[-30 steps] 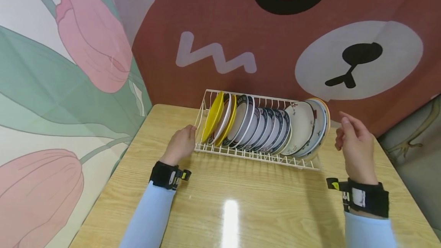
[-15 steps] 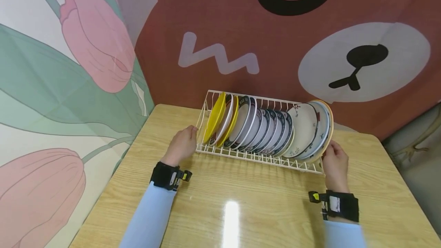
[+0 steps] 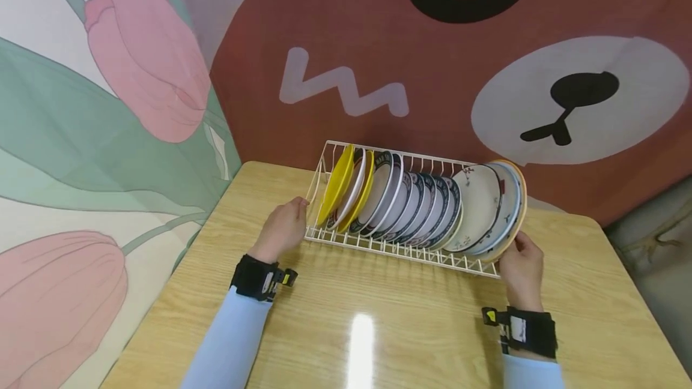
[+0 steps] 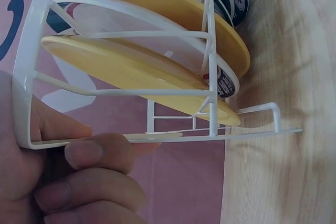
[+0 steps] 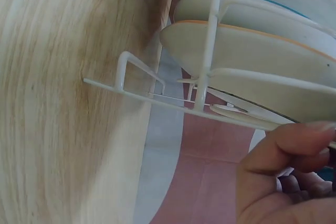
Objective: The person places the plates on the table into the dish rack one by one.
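White wire rack (image 3: 397,247) of plates (image 3: 413,203) sits on the surface (image 3: 378,317); left hand (image 3: 281,228) and right hand (image 3: 521,269) each curl round one end.

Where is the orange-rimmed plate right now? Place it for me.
In the head view, the orange-rimmed plate stands on edge at the right end of the white dish rack, last behind the blue-rimmed plate, next to the right hand.

The wire rack (image 3: 400,248) is white. At its nine o'clock end stand yellow plates (image 3: 336,183); the middle plates (image 3: 416,206) are white with dark blue patterned rims; at three o'clock a cream plate (image 3: 476,206) bears a sparse floral motif. The desk (image 3: 378,329) is pale wood grain.
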Action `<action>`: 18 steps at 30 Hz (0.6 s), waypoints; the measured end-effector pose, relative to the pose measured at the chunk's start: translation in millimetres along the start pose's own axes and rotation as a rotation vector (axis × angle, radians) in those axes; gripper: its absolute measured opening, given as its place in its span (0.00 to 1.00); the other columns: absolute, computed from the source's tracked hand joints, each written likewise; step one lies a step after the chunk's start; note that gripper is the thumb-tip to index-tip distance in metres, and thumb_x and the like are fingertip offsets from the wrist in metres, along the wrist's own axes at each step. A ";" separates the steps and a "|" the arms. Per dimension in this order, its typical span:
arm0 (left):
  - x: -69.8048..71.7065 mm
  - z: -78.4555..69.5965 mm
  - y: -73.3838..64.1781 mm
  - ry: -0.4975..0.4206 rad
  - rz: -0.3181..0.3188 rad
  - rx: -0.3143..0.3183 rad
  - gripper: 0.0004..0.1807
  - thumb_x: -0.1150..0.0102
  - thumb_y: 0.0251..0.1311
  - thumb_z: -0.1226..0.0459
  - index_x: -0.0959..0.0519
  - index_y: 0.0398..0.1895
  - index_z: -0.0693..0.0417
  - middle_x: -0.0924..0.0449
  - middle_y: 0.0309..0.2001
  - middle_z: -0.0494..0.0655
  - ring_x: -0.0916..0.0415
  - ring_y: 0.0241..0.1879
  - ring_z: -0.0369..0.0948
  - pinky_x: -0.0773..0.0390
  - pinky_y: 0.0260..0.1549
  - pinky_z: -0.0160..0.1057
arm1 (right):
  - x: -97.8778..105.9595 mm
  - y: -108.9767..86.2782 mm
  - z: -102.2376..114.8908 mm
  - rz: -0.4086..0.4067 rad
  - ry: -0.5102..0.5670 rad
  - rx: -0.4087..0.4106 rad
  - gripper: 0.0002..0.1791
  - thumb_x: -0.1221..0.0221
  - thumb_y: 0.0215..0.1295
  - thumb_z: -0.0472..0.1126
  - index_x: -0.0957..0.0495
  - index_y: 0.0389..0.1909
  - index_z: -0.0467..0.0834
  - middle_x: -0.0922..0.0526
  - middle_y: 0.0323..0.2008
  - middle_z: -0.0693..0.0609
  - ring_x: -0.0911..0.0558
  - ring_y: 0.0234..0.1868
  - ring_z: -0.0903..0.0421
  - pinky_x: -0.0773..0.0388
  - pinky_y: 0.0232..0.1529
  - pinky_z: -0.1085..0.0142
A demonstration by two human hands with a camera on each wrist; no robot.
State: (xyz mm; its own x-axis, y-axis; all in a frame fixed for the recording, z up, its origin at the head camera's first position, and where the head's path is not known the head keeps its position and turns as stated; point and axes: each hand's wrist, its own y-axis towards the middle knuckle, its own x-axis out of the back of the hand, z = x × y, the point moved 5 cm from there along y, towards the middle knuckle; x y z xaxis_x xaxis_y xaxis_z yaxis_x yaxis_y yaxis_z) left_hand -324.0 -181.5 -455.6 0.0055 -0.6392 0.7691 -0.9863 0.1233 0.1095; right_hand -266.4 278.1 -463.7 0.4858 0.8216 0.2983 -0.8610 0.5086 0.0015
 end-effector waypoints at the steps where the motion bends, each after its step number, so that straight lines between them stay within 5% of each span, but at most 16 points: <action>1: 0.4 0.1 0.0 0.001 0.000 -0.005 0.25 0.72 0.77 0.57 0.26 0.52 0.64 0.34 0.19 0.48 0.37 0.16 0.43 0.34 0.18 0.42 | -0.3 0.1 0.2 0.002 -0.004 0.006 0.17 0.50 0.73 0.49 0.21 0.52 0.44 0.26 0.22 0.54 0.29 0.19 0.58 0.32 0.15 0.70; 18: 0.2 1.7 1.4 -0.037 -0.016 -0.028 0.25 0.72 0.77 0.58 0.27 0.56 0.65 0.34 0.20 0.49 0.37 0.17 0.43 0.32 0.21 0.43 | -1.0 1.3 0.2 0.021 -0.038 0.039 0.20 0.52 0.74 0.50 0.23 0.56 0.44 0.26 0.23 0.54 0.28 0.19 0.56 0.31 0.15 0.71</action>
State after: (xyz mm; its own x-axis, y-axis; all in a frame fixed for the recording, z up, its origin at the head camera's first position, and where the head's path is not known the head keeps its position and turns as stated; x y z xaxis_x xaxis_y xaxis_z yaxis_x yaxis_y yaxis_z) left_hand -325.6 -182.8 -456.4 0.0147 -0.6688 0.7433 -0.9812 0.1333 0.1394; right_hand -268.0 277.9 -463.8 0.4620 0.8215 0.3342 -0.8767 0.4800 0.0322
